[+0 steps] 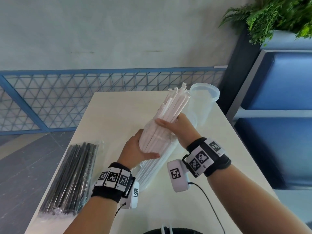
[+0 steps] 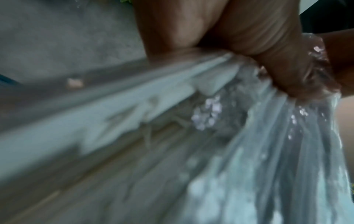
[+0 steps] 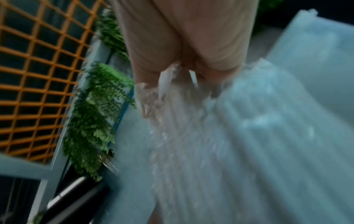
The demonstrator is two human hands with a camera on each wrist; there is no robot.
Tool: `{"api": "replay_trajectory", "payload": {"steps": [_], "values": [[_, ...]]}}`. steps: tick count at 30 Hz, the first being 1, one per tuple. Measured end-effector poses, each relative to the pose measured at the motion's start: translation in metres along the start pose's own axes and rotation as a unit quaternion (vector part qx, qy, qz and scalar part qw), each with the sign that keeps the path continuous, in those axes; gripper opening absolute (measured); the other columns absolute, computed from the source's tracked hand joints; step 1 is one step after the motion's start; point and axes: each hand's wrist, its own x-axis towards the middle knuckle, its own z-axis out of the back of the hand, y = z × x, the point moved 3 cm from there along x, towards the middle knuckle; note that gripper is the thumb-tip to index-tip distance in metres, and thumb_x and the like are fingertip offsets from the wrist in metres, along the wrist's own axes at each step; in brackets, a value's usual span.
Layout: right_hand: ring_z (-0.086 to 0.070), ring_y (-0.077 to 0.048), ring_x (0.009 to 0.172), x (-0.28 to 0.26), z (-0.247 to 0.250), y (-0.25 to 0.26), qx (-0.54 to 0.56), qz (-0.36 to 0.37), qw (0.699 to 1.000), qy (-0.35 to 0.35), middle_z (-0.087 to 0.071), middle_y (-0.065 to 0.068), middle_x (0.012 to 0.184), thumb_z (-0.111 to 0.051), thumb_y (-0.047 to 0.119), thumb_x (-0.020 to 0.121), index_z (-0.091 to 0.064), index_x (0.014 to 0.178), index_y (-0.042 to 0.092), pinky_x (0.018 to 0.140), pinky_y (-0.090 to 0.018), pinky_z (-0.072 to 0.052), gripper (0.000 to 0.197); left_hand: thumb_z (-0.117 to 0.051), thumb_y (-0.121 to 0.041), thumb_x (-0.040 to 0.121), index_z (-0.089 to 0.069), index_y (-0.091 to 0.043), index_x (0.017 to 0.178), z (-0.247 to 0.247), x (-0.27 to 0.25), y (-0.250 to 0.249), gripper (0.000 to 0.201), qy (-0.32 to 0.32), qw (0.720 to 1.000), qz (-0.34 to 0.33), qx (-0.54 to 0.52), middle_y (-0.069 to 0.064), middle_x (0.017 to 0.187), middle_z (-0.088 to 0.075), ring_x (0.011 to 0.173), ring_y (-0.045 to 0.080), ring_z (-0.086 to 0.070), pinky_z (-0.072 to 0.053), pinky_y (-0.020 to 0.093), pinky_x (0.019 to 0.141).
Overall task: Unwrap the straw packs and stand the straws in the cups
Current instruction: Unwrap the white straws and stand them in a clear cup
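Fingers of both hands were curled round one bundle of white straws point(image 1: 166, 115), raised at a slant above the table point(image 1: 118, 112). In the head view the left hand point(image 1: 138, 151) clasped the bundle's near, lower part, its thumb laid across the front of the straws. The right hand point(image 1: 179, 128) gripped the bundle a little farther up, thumb over the top, the other fingers hidden behind it. The left wrist view, blurred, showed fingers point(image 2: 268, 50) bunched on crinkled clear plastic wrap point(image 2: 287, 136); the right wrist view, also blurred, showed the hand point(image 3: 184, 42) clenched on the same kind of film with ribbed white straws below it.

The upper part of the bundle stood bare, its ragged far ends reaching toward a clear plastic cup point(image 1: 202, 102) that stood at the table's far right corner, just beside the straw tips. Whether they touched could not be told. Clear wrap point(image 1: 152, 171) hung slack from the bundle's near end down toward the tabletop.

A second pack of black straws point(image 1: 72, 179), sealed in clear film, lay flat along the table's left edge, well apart from the hands. Both wrists wore black bands with printed marker squares. A blue mesh fence point(image 1: 84, 98) ran behind the table, and a fern point(image 1: 273, 14) hung at the upper right.
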Motion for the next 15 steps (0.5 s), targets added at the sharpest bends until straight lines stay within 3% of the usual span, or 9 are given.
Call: {"api": "replay_trajectory", "payload": {"steps": [3,6,10,13,15], "values": [[-0.065,-0.027,0.101,-0.003,-0.015,-0.004,0.051,0.015,0.999,-0.01,-0.067,-0.014,0.109,-0.077,0.02,0.072,-0.058,0.115,0.005,0.089,-0.048,-0.053,0.049,-0.088,-0.028,0.056,-0.043,-0.029,0.113,0.0,0.002,-0.007,0.072,-0.012,1.0,0.003,-0.017,-0.009,0.105,-0.06,0.098,0.011,-0.058,-0.05,0.025,0.078],[-0.065,-0.028,0.099,-0.004,-0.023,0.0,0.068,0.027,0.997,-0.04,-0.067,-0.015,0.107,-0.07,0.015,0.079,-0.058,0.113,0.003,0.089,-0.047,-0.053,0.039,-0.087,-0.031,0.058,-0.046,-0.028,0.11,0.003,0.004,-0.01,0.065,-0.032,0.999,-0.002,-0.014,-0.012,0.1,-0.061,0.093,0.007,-0.059,-0.046,0.015,0.071],[-0.063,-0.024,0.092,0.001,-0.011,0.022,0.121,0.053,0.99,-0.049,-0.064,-0.009,0.095,-0.064,0.005,0.082,-0.056,0.104,0.005,0.086,-0.04,-0.054,0.024,-0.086,-0.036,0.057,-0.05,-0.025,0.107,0.005,0.004,-0.008,0.063,-0.031,0.999,0.002,-0.024,-0.008,0.096,-0.064,0.089,0.008,-0.061,-0.047,0.013,0.064],[-0.062,-0.024,0.092,0.007,-0.001,0.035,0.167,0.077,0.982,-0.045,-0.062,-0.007,0.092,-0.064,-0.001,0.081,-0.055,0.105,0.004,0.088,-0.042,-0.053,0.025,-0.082,-0.057,0.044,-0.053,-0.026,0.107,0.007,0.003,-0.004,0.077,-0.035,0.998,-0.002,-0.05,-0.008,0.099,-0.067,0.091,0.003,-0.063,-0.054,0.015,0.07],[-0.062,-0.028,0.097,0.009,0.0,0.035,0.185,0.087,0.978,-0.043,-0.062,-0.012,0.099,-0.067,0.002,0.079,-0.052,0.113,0.001,0.089,-0.044,-0.053,0.037,-0.079,-0.061,0.042,-0.053,-0.033,0.103,0.007,0.002,-0.003,0.072,-0.041,0.997,-0.003,-0.06,-0.009,0.098,-0.067,0.088,-0.004,-0.063,-0.055,0.017,0.072]]}}
